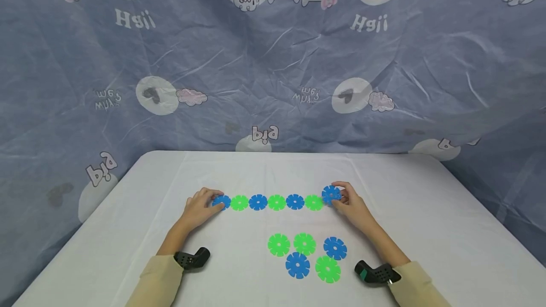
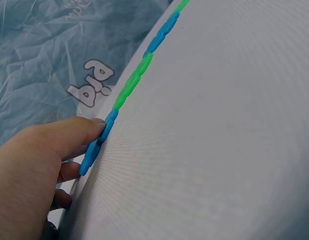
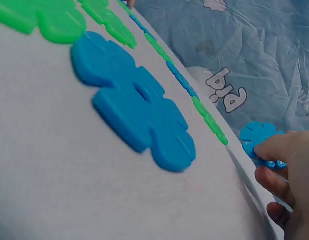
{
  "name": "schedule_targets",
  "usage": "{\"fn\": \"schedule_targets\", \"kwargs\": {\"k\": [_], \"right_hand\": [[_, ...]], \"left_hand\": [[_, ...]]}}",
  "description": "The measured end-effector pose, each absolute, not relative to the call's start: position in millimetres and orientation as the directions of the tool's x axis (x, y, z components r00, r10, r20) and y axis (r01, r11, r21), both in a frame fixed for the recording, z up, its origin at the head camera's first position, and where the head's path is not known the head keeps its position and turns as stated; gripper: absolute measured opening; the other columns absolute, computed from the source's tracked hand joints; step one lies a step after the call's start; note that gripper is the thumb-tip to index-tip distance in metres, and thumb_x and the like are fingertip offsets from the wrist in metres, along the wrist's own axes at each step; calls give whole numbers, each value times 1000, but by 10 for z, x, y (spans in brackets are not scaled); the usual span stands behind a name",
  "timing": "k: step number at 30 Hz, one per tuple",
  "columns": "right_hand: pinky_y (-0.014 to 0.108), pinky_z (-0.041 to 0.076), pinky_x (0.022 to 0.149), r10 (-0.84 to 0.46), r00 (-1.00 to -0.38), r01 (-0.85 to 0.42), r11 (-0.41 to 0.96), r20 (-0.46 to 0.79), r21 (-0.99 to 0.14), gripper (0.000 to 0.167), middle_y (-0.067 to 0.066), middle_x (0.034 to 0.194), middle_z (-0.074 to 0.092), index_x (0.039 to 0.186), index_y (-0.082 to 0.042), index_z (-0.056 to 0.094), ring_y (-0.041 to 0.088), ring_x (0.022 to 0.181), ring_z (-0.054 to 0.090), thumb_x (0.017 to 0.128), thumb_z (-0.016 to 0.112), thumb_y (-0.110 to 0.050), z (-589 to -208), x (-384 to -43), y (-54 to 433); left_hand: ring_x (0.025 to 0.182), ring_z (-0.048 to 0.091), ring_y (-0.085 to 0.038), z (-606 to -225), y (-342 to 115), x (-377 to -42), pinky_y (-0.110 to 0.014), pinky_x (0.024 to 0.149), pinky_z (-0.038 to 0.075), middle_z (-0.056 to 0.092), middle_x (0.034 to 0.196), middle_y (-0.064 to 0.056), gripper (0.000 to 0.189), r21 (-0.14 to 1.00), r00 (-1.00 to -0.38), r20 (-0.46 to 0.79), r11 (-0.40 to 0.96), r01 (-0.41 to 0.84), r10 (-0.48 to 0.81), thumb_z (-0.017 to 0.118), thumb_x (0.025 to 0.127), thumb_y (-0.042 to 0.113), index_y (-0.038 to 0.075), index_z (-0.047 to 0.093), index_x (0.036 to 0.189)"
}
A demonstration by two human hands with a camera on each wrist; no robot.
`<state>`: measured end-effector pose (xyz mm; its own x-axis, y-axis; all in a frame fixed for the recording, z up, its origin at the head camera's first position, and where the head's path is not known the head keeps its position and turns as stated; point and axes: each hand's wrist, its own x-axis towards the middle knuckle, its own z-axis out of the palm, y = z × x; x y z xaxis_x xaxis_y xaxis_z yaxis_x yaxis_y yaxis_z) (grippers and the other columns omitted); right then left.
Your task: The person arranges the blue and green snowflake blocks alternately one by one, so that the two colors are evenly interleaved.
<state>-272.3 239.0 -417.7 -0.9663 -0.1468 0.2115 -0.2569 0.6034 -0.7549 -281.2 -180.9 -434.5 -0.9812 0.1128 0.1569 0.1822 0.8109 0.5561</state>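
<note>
A row of flat, notched plastic discs, blue and green by turns, runs across the white table. My left hand holds the blue disc at the row's left end, thumb on the near side. At the other end, my right hand pinches another blue disc between thumb and fingers. That disc is tilted up, by the edge of the last green disc; whether they touch I cannot tell. Between the hands lie a green disc, a blue disc and more of both colours.
Nearer me lies a loose group of several discs, among them a green disc and a blue disc. The white table ends at a patterned blue-grey cloth behind. Black devices sit on both wrists.
</note>
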Motion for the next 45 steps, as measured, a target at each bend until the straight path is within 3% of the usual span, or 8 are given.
{"fn": "schedule_targets", "kwargs": {"k": [4,7,12,15,23,45], "right_hand": [[24,35,58,-115,-969,-239,660,219,-712,45,8,83,48,127,-10,40,12,66,41,86,58,-9,-4232,-2752,2411],[25,35,60,-97,-966,-236,705,238,-669,44,11,87,51,126,-7,42,14,67,41,85,58,-9,-4262,-2768,2408],[41,31,80,-55,-962,-207,784,267,-585,42,18,112,51,122,-3,49,27,93,47,84,59,-19,-4302,-2772,2405],[50,25,87,-49,-965,-190,811,259,-554,42,20,117,46,120,-3,52,34,107,43,84,58,-25,-4322,-2762,2417],[52,24,88,-72,-963,-201,837,260,-510,44,20,120,46,124,-5,51,37,112,40,86,55,-27,-4348,-2752,2429],[47,24,83,-101,-957,-226,849,273,-477,36,13,110,52,115,-10,58,31,103,45,82,58,-25,-4308,-2723,2391]], "left_hand": [[103,46,-24,-4348,-1814,-2811,-37,77,26,53,109,-5,38,558,-980,165,808,189,115,60,84,36,17,58,116],[103,46,-24,-4349,-1818,-2810,-37,78,26,53,109,-5,38,562,-979,165,805,192,118,60,84,36,17,58,116],[103,46,-24,-4348,-1816,-2807,-37,77,26,53,110,-5,38,558,-979,162,806,195,124,59,84,36,17,58,117],[102,46,-24,-4340,-1808,-2805,-37,77,26,53,110,-6,39,558,-978,164,806,197,126,59,84,36,17,58,117],[102,46,-24,-4325,-1790,-2812,-36,77,26,53,109,-6,39,551,-978,165,811,198,126,59,83,36,16,58,117],[104,47,-25,-4339,-1808,-2810,-37,77,27,53,112,-7,38,554,-978,165,808,200,128,59,83,36,17,58,116]]}}
